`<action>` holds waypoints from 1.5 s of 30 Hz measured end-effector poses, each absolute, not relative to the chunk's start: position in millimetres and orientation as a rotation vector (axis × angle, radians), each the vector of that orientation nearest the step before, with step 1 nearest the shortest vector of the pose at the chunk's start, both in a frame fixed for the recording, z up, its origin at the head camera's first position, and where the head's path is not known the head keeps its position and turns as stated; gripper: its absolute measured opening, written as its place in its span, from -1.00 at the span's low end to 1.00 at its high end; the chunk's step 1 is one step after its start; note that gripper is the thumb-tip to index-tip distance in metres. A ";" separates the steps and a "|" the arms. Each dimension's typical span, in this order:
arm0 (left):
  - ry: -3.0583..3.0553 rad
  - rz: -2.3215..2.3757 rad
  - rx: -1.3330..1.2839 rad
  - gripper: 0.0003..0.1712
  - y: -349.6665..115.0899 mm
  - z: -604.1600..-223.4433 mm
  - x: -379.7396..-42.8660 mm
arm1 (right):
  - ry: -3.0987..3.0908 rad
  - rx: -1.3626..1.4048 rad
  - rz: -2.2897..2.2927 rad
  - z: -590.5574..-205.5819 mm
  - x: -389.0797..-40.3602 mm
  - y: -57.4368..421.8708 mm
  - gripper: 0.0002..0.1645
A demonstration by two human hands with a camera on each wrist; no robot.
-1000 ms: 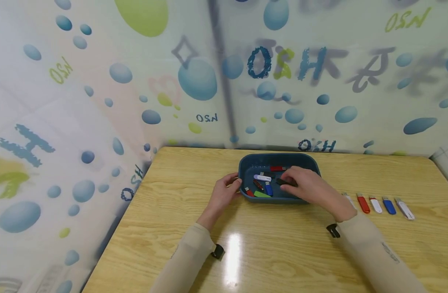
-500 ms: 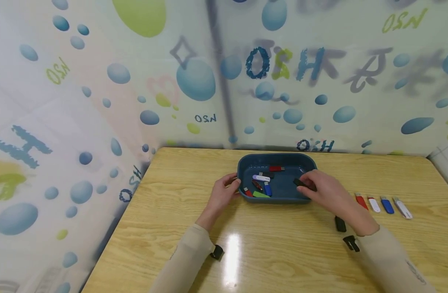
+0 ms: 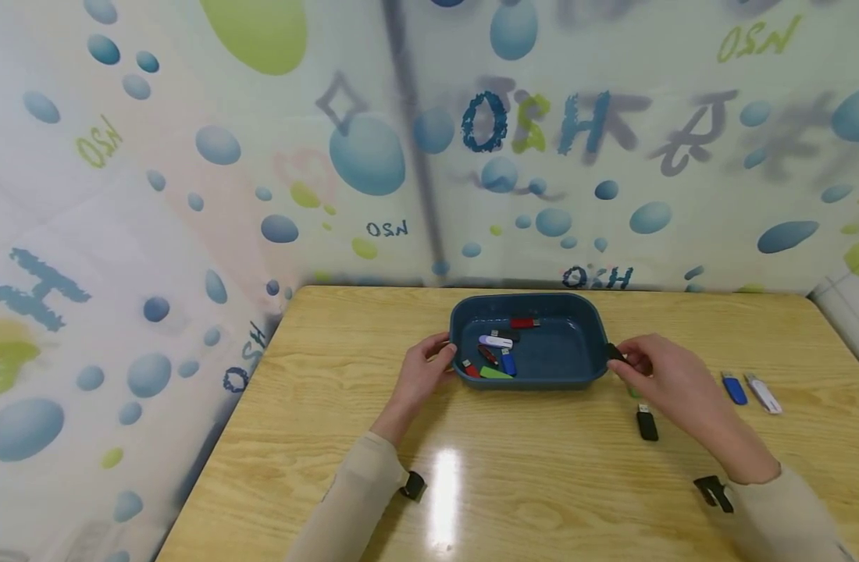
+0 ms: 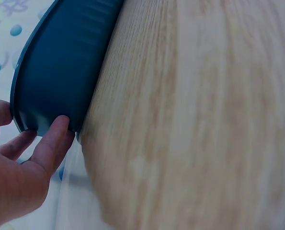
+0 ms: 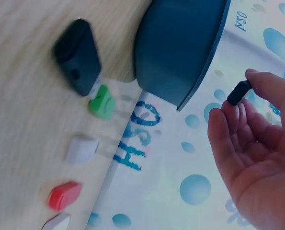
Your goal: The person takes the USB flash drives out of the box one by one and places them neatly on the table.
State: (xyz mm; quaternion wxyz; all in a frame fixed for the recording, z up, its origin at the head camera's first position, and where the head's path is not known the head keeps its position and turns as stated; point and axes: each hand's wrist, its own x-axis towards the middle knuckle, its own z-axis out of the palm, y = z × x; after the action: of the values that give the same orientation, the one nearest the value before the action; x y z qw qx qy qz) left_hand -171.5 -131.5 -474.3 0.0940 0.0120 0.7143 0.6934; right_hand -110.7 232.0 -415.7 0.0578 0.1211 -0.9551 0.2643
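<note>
My left hand [image 3: 421,373] holds the left end of a dark blue plastic bin [image 3: 528,382], its fingertips against the outer wall in the left wrist view. Inside the bin lie several USB sticks, among them a blue one [image 3: 508,362], a green one [image 3: 496,373] and a red one [image 3: 523,322]. Just off the bin's right end, my right hand [image 3: 671,382] pinches a small black USB stick [image 5: 239,93] between thumb and fingertips. On the table below that hand lie another black USB stick [image 3: 647,425] and a green one [image 5: 102,102].
A row of USB sticks runs along the wooden table [image 3: 542,484] on the right, with a blue one [image 3: 735,388] and a white one [image 3: 763,394] at its end. A patterned wall covering [image 3: 373,156] stands behind the table's back edge.
My right hand has carried the black USB stick out of the bin to the right, past its right rim. The left hand keeps its place at the bin; the head view has shifted slightly.
</note>
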 end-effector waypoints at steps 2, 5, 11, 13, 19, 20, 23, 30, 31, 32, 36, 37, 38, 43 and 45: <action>2.119 2.066 0.034 -0.49 -131.6 -474.1 -171.1 | -2.894 0.342 0.778 -416.8 -106.4 237.0 -0.63; 2.127 2.068 0.035 -0.50 -132.0 -473.2 -171.0 | -2.889 0.309 0.740 -419.1 -100.3 244.2 -0.65; 2.137 2.065 0.032 -0.50 -132.9 -472.8 -172.0 | -2.952 0.215 0.720 -424.8 -89.9 259.4 -0.60; 2.138 2.067 0.028 -0.50 -133.4 -473.2 -172.3 | -2.993 0.180 0.738 -426.8 -87.2 264.4 -0.58; 2.153 2.061 0.028 -0.48 -135.0 -473.2 -172.2 | -3.103 0.046 0.759 -433.4 -81.2 275.2 -0.53; 2.156 2.061 0.030 -0.47 -135.1 -472.7 -171.8 | -3.117 0.032 0.749 -435.3 -80.5 276.3 -0.52; 2.163 2.054 0.028 -0.47 -135.6 -472.4 -172.0 | -3.145 0.033 0.701 -442.0 -77.6 278.9 -0.53; 2.178 2.027 0.025 -0.49 -136.1 -473.4 -171.8 | -3.176 0.079 0.594 -452.7 -74.2 277.4 -0.60; 2.178 2.025 0.024 -0.49 -136.0 -473.3 -171.7 | -3.185 0.076 0.584 -453.9 -74.3 277.1 -0.57; 2.177 2.025 0.025 -0.48 -135.9 -473.4 -171.7 | -3.194 0.070 0.583 -454.9 -74.5 277.0 -0.55; 2.172 2.032 0.027 -0.47 -135.2 -473.1 -170.7 | -3.231 0.047 0.580 -457.6 -75.0 277.6 -0.53; 2.169 2.034 0.029 -0.47 -135.1 -473.4 -170.3 | -3.240 0.036 0.580 -458.1 -75.0 277.9 -0.53; 2.164 2.039 0.027 -0.47 -134.8 -473.5 -169.9 | -3.249 0.025 0.580 -458.6 -74.9 278.2 -0.54; 2.147 2.051 0.035 -0.48 -132.9 -474.0 -169.4 | -3.265 0.000 0.562 -461.4 -73.0 281.0 -0.54; 2.146 2.050 0.044 -0.48 -132.1 -474.4 -170.4 | -3.261 0.000 0.558 -462.1 -72.3 282.4 -0.51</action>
State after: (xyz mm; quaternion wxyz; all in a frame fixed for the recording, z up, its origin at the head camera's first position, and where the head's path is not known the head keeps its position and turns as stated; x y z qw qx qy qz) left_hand -170.4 -132.1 -474.4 0.0864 0.0149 0.7203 0.6881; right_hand -72.3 282.4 -462.1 -0.0834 0.0001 -0.9823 0.1679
